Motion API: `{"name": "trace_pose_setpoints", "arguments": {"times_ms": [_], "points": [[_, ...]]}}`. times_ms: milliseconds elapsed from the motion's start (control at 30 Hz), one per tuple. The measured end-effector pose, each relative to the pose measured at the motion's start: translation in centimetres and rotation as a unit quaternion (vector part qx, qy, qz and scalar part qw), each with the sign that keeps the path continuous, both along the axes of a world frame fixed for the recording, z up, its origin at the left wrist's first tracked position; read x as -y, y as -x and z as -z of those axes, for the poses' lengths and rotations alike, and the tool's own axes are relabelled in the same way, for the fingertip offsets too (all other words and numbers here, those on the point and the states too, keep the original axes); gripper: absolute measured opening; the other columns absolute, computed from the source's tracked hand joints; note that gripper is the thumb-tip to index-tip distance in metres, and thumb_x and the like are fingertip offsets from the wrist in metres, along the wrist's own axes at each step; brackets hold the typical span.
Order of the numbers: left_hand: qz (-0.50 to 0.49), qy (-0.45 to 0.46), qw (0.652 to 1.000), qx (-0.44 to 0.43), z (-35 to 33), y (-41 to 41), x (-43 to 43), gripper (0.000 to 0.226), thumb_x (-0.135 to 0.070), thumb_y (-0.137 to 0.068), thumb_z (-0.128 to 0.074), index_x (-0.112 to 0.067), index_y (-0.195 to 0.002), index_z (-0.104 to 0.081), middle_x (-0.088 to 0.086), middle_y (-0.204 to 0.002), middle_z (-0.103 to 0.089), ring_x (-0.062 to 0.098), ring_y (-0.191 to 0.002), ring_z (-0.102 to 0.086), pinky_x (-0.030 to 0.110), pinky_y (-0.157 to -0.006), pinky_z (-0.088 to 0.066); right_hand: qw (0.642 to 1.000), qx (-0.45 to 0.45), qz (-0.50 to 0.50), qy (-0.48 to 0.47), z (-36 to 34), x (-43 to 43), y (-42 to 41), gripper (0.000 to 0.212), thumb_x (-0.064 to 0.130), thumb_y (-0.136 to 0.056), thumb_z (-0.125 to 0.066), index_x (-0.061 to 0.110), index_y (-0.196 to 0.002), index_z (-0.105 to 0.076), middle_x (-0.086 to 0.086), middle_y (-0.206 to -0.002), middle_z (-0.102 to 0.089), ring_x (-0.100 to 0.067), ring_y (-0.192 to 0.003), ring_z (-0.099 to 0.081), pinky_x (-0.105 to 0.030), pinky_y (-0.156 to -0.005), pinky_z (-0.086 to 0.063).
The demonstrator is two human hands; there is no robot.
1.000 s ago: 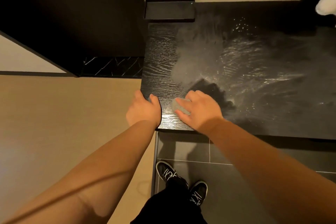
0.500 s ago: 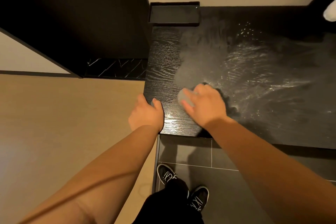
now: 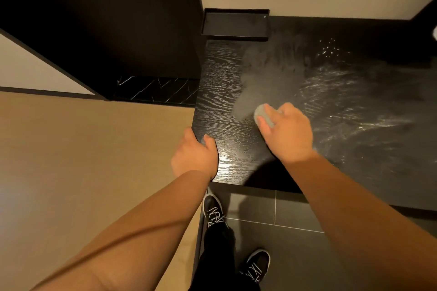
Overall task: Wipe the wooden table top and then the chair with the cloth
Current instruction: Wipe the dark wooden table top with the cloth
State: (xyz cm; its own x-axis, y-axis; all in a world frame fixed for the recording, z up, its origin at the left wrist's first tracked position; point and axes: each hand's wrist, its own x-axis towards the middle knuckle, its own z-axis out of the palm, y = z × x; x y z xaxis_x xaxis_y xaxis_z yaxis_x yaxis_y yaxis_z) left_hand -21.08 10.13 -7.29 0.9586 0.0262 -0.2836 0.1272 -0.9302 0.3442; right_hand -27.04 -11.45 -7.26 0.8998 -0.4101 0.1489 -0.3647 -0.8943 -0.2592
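Note:
A dark wooden table top [image 3: 222, 92] with visible grain fills the right half of the head view; wet streaks shine across its middle and right. My right hand [image 3: 287, 134] presses a small grey cloth [image 3: 262, 114] flat on the table, near the left part of the wet patch. Only the cloth's left end shows past my fingers. My left hand [image 3: 195, 156] grips the table's near left corner, thumb on top. No chair is in view.
A shallow black tray [image 3: 235, 23] sits at the table's back left against the pale wall. A tall black cabinet [image 3: 99, 19] stands to the left. Below are tan flooring, dark tiles and my black shoes [image 3: 214, 210].
My right hand has slid the cloth away from the near edge, up and to the right across the table. My left hand has stayed on the corner.

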Motion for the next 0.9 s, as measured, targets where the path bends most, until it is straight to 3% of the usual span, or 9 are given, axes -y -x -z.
{"name": "trace_pose_setpoints", "arguments": {"times_ms": [100, 200, 300, 400, 500, 633, 733, 800, 900], "points": [[0.0, -0.004, 1.0, 0.002, 0.3, -0.1, 0.0, 0.022, -0.05, -0.102, -0.039, -0.028, -0.107, -0.037, 0.004, -0.096, -0.064, 0.029, -0.076, -0.056, 0.038, -0.066, -0.04, 0.999, -0.007, 0.044, -0.015, -0.2, -0.8, -0.3, 0.039, 0.048, -0.097, -0.051, 0.023, -0.119, -0.071, -0.013, -0.091, -0.057, -0.036, -0.078, -0.058, -0.041, -0.072, -0.05], [-0.001, 0.0, 1.0, 0.006, 0.4, 0.0, -0.1, 0.03, -0.049, -0.101, -0.04, -0.025, -0.119, -0.045, 0.006, -0.102, -0.066, 0.033, -0.083, -0.061, 0.039, -0.068, -0.041, 0.996, -0.019, -0.08, -0.031, -0.3, -3.2, 0.3, 0.026, 0.044, -0.092, -0.063, 0.021, -0.104, -0.061, -0.01, -0.082, -0.052, -0.033, -0.073, -0.054, -0.039, -0.065, -0.045], [-0.005, 0.0, 1.0, 0.006, 0.6, -0.1, -0.1, 0.03, -0.049, -0.102, -0.041, -0.024, -0.118, -0.046, 0.007, -0.105, -0.067, 0.035, -0.088, -0.063, 0.039, -0.069, -0.039, 0.98, -0.012, -0.192, -0.046, -0.6, -2.7, 0.4, 0.033, 0.048, -0.091, -0.06, 0.025, -0.113, -0.069, -0.007, -0.08, -0.051, -0.032, -0.071, -0.054, -0.038, -0.061, -0.045], [-0.001, -0.006, 1.0, 0.009, 0.9, -0.1, -0.1, 0.031, -0.049, -0.102, -0.04, -0.024, -0.119, -0.045, 0.006, -0.105, -0.066, 0.033, -0.085, -0.061, 0.038, -0.069, -0.04, 0.997, -0.017, -0.075, -0.002, -0.6, -0.1, -0.5, 0.011, 0.039, -0.093, -0.063, 0.031, -0.1, -0.066, -0.006, -0.077, -0.045, -0.033, -0.068, -0.051, -0.038, -0.061, -0.044], [-0.001, -0.008, 1.0, 0.01, 1.0, -0.2, -0.2, 0.032, -0.049, -0.102, -0.039, -0.024, -0.121, -0.046, 0.006, -0.105, -0.067, 0.033, -0.085, -0.061, 0.039, -0.068, -0.04, 0.995, 0.018, 0.089, -0.028, -1.0, 0.5, -1.4, 0.021, 0.042, -0.096, -0.056, 0.025, -0.099, -0.069, -0.009, -0.081, -0.049, -0.034, -0.07, -0.054, -0.038, -0.064, -0.046], [0.002, 0.007, 1.0, 0.012, 0.9, -0.2, -0.2, 0.031, -0.049, -0.101, -0.04, -0.025, -0.12, -0.045, 0.006, -0.106, -0.067, 0.035, -0.092, -0.065, 0.04, -0.069, -0.042, 0.994, -0.031, -0.091, -0.045, -1.1, -4.3, -0.8, 0.024, 0.045, -0.092, -0.057, 0.028, -0.102, -0.07, -0.008, -0.08, -0.049, -0.033, -0.071, -0.054, -0.037, -0.063, -0.045], [0.004, 0.013, 1.0, 0.013, 1.0, -0.2, -0.2, 0.029, -0.047, -0.101, -0.041, -0.024, -0.117, -0.046, 0.006, -0.105, -0.067, 0.035, -0.094, -0.065, 0.04, -0.07, -0.043, 0.981, -0.044, -0.176, -0.069, -0.2, -4.7, -1.0, 0.052, 0.061, -0.091, -0.044, 0.029, -0.121, -0.072, -0.006, -0.087, -0.055, -0.033, -0.075, -0.058, -0.035, -0.063, -0.044], [0.003, 0.01, 1.0, 0.012, 1.1, -0.2, -0.2, 0.032, -0.048, -0.1, -0.041, -0.024, -0.12, -0.047, 0.006, -0.106, -0.068, 0.035, -0.094, -0.066, 0.042, -0.072, -0.047, 0.983, -0.057, -0.172, -0.038, -0.2, -3.4, -2.0, 0.043, 0.059, -0.091, -0.046, 0.032, -0.114, -0.07, -0.007, -0.087, -0.056, -0.035, -0.075, -0.059, -0.038, -0.065, -0.049], [0.008, 0.018, 1.0, 0.01, 1.2, -0.3, -0.3, 0.037, -0.049, -0.1, -0.04, -0.023, -0.126, -0.047, 0.006, -0.108, -0.067, 0.034, -0.095, -0.066, 0.043, -0.074, -0.05, 0.998, -0.014, -0.036, -0.04, -1.2, -1.0, -3.8, 0.019, 0.044, -0.094, -0.063, 0.03, -0.105, -0.069, -0.012, -0.086, -0.056, -0.037, -0.073, -0.059, -0.041, -0.065, -0.053]]}}
